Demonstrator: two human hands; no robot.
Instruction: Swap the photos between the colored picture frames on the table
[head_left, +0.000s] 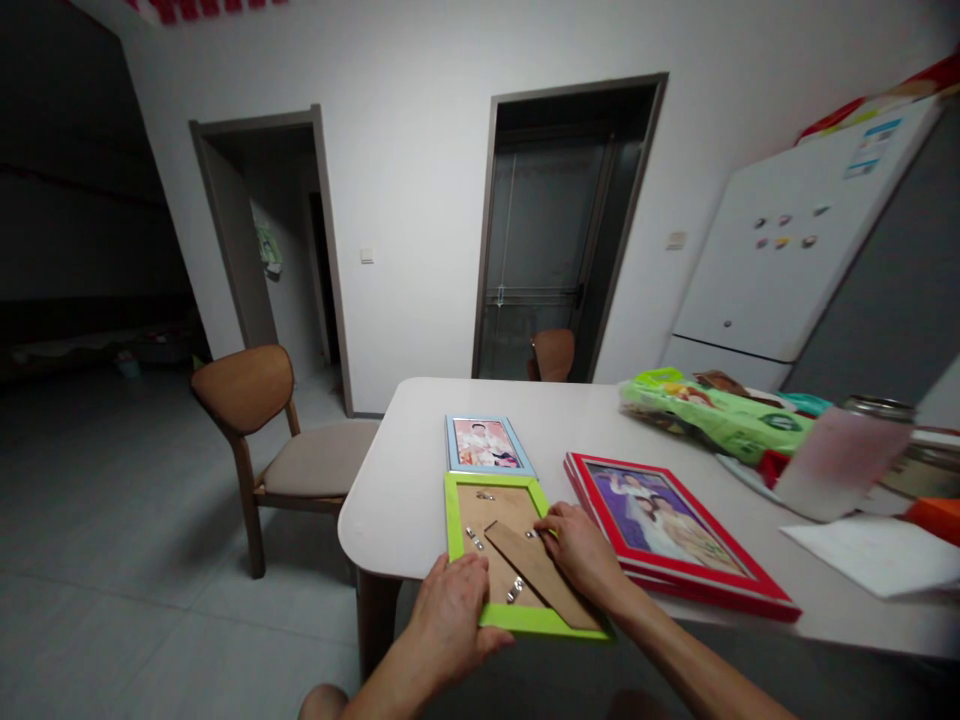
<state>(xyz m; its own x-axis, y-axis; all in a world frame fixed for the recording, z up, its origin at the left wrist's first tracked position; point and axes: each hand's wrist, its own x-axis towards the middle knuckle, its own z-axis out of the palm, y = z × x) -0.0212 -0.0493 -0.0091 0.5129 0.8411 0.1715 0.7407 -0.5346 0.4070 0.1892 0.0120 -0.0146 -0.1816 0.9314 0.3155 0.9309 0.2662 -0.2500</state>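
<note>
A green picture frame lies face down at the table's near edge, its brown backing board up. A brown stand leg runs diagonally across the board. Small metal clips sit around the backing. My left hand grips the lower left corner, thumb along the bottom edge and fingers over the left side. At the right side, my right hand has its fingers bent and pinched at a metal clip, which they partly hide. Touching the green frame's far end is a light blue photo frame, picture up.
Stacked red photo frames lie close to my right hand. Farther right are a green plastic package, a pinkish bottle and white paper. A wooden chair stands left of the white table; a fridge is behind.
</note>
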